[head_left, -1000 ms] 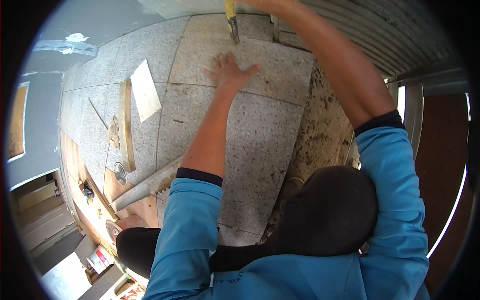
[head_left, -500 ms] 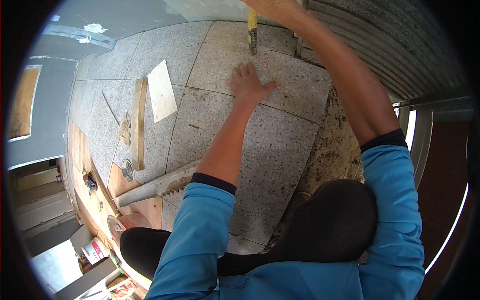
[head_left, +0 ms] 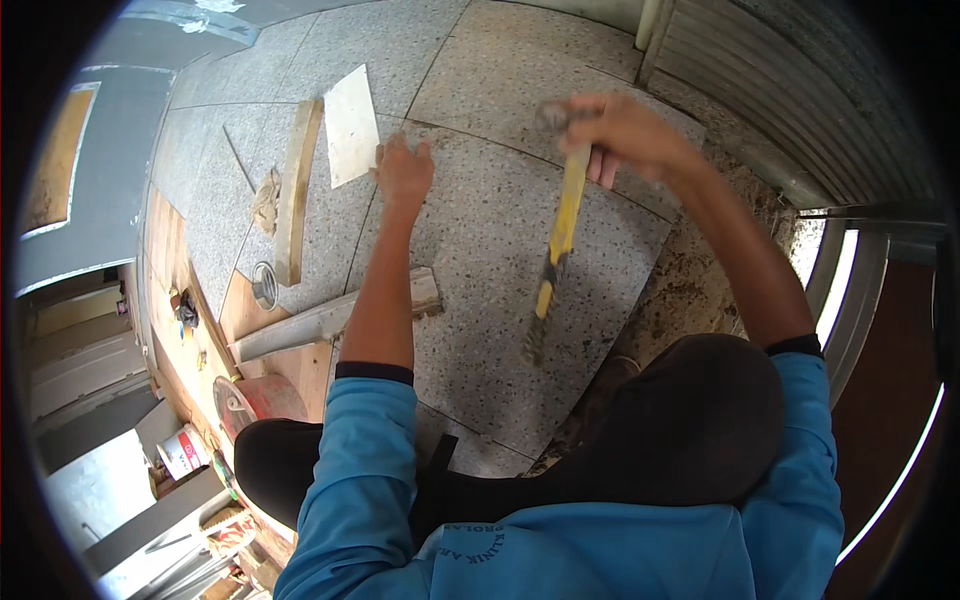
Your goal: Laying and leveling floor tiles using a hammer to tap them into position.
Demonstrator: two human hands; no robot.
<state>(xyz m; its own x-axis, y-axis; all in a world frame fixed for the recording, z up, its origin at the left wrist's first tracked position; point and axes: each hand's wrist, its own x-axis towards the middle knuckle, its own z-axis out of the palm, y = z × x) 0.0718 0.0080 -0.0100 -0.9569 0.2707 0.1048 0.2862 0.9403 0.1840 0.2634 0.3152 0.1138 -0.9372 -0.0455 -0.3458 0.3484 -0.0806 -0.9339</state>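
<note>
My right hand [head_left: 625,140] grips the top of a long yellow-and-black tool [head_left: 565,225], by a dark end that is blurred; its lower end hangs over a speckled grey tile [head_left: 470,350]. My left hand [head_left: 405,175] has its fingers apart and slightly bent, holding nothing, over the tiles just right of a white rectangular sheet [head_left: 350,125]. Whether it touches them I cannot tell. Left of the sheet lie a wooden batten [head_left: 297,190], a thin rod [head_left: 240,160] and a crumpled tan lump [head_left: 266,200]. A long grey metal bar [head_left: 330,315] crosses the tiles below.
A rough bare strip of floor [head_left: 680,290] borders the tiles at right, beside a ribbed metal panel [head_left: 760,110]. At left are a metal ring [head_left: 263,285], wooden planks [head_left: 170,260], a red bucket [head_left: 270,395] and a white pail [head_left: 182,450]. A grey wall [head_left: 115,160] rises beyond.
My right hand has brought the yellow tool down from the far edge toward me. My left hand has lifted from its spread position on the tile and shifted left, its fingers now bent.
</note>
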